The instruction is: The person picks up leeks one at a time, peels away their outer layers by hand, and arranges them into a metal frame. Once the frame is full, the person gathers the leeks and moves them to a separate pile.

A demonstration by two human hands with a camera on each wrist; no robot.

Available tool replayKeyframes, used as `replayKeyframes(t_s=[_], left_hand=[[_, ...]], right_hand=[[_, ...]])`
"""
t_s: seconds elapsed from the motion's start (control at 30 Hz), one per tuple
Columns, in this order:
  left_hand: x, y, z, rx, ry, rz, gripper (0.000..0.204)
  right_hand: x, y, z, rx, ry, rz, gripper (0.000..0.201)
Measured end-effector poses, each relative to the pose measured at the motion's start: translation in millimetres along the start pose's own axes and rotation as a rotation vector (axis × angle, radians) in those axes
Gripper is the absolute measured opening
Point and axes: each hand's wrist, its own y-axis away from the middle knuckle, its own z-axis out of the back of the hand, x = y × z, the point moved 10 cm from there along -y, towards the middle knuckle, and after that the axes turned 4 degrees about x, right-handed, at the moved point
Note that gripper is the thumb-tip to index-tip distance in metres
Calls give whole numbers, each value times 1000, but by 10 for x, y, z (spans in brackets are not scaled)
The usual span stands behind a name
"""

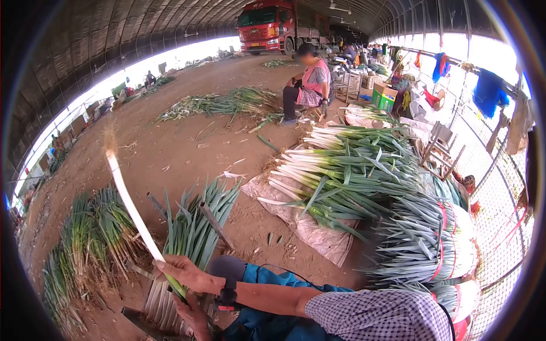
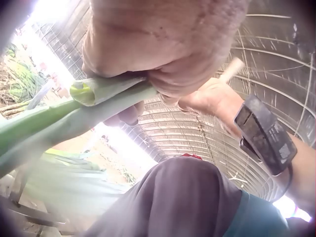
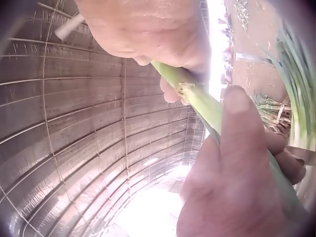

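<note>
One long leek [image 1: 127, 196] slants up to the left in the head view, its white shaft and brown root tuft at the top. My right hand [image 1: 189, 274] grips it where white turns to green. Just below, my left hand [image 1: 194, 316] holds the green part, thumb lying along it in the right wrist view. The left wrist view shows green leaves [image 2: 44, 123] passing out from under the left hand [image 2: 163, 44]; a torn, rolled leaf end sticks out there. Behind it, the right hand [image 2: 212, 98] wears a black strapped device [image 2: 264, 133].
Untrimmed leeks [image 1: 102, 233] stand at the left, more leeks [image 1: 196, 227] by a metal frame in front. Cleaned leeks [image 1: 341, 170] lie on a sheet [image 1: 324, 241]; tied bundles [image 1: 432, 238] sit at the right. A seated person [image 1: 313, 79] and a red truck [image 1: 267, 25] are farther back.
</note>
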Motion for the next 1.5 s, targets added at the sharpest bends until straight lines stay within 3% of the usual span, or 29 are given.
replayKeyframes(t_s=[0.1, 0.17, 0.3, 0.43, 0.5, 0.6, 0.7, 0.93, 1.03, 1.13, 1.23, 1.27, 1.3, 1.33, 1.37, 1.43, 1.5], left_hand=[[164, -14, 23, -5, 113, 60, 61], [125, -21, 93, -44, 26, 52, 62], [121, -8, 125, -125, -131, -69, 66], [152, 79, 75, -75, -119, -49, 58], [246, 97, 69, -43, -122, 34, 51], [685, 90, 18, -7, 128, 57, 41], [1004, 90, 53, -56, 77, 69, 37], [1272, 169, -87, 86, -159, 273, 31], [976, 206, -125, 167, -114, 258, 34], [1382, 208, -338, 208, -148, 153, 37], [776, 293, -343, 320, -97, 124, 37], [653, 318, -303, 321, -182, 35, 37], [719, 363, -313, 387, -181, 136, 37], [821, 386, -347, 367, -127, 127, 37], [761, 423, -299, 408, -187, 231, 37], [927, 507, -346, 372, -180, 169, 36], [1171, 616, -493, 421, -143, 229, 36]], right_hand=[[-11, -8, -65, -29, 29, 14, 46], [-59, -3, -38, -78, 56, 63, 45], [-405, 131, 229, -421, -123, -59, 42], [-260, 96, 292, -466, -67, -3, 45], [25, 1, 186, -408, -46, 26, 48], [502, -181, 92, -386, -35, 98, 46], [992, -403, 104, -416, -8, 197, 43], [2274, -782, 258, -475, 12, 458, 42], [2855, -868, 360, -451, 23, 610, 40], [3483, -862, 389, -450, 210, 742, 37], [4149, -840, 334, -482, 661, 1052, 27], [4210, -859, 275, -470, 736, 986, 33], [4228, -997, 371, -545, 885, 768, 27], [4267, -1077, 333, -306, 996, 875, 31], [4232, -1163, 304, -312, 1187, 887, 31], [4010, -1340, 162, -372, 1591, 786, 32], [3558, -1564, 348, -265, 1726, 627, 36]])
